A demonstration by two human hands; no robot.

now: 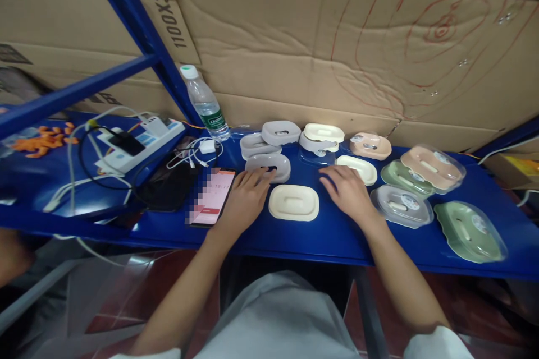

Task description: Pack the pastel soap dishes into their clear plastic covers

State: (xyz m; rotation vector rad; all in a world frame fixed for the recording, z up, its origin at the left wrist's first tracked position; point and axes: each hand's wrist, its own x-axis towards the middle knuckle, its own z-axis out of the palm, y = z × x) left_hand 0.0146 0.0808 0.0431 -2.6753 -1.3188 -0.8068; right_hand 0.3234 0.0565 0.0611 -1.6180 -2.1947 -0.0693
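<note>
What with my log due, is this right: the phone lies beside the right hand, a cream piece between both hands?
Not quite: the head view shows the phone beside the left hand, not the right hand. The cream piece does lie between both hands.

On a blue table (326, 235), the left hand (248, 193) lies palm down between a phone (221, 193) and a flat cream lid (293, 202), its fingers reaching a grey case (261, 161); whether they actually touch it is hard to tell. The right hand (347, 193), fingers spread, is on the lid's other side, just in front of a second cream piece (360, 168). Clear-covered boxes (467, 233) sit farther right, and a water bottle (206, 104) stands behind the phone.
</note>
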